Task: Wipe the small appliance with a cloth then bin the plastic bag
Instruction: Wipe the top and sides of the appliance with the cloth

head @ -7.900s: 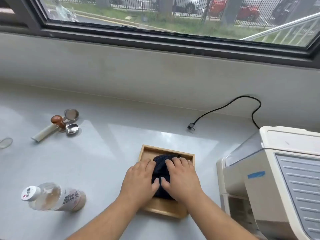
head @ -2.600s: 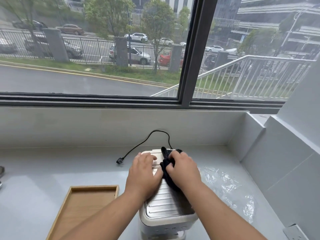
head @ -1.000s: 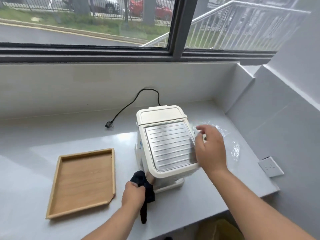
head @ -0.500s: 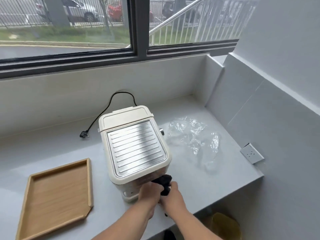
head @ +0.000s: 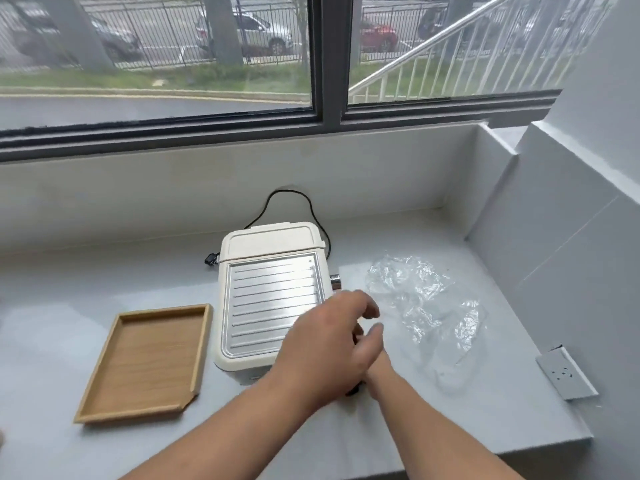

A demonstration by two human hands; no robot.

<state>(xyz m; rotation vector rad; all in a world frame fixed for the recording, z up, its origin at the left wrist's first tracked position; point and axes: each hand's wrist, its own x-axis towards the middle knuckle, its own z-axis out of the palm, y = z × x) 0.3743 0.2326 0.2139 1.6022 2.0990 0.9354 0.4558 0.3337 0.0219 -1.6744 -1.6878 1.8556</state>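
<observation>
The small cream appliance (head: 273,296) with a ribbed metal top stands on the grey counter. My left hand (head: 332,344) hovers over its front right corner with the fingers apart. My right hand (head: 377,367) reaches in under the left one and is mostly hidden. Dark bits of the cloth (head: 354,390) show there, against the appliance's front right side. The crumpled clear plastic bag (head: 426,306) lies on the counter to the right of the appliance, apart from both hands.
An empty wooden tray (head: 145,358) lies left of the appliance. A black power cord (head: 311,209) loops behind it by the wall under the window. A wall socket (head: 564,372) sits on the right wall. The counter's front edge (head: 519,450) runs near my arms.
The view has swung left and up. My left hand has lifted off the cloth and spread its fingers above the appliance's corner, while the right hand stays low with the cloth.
</observation>
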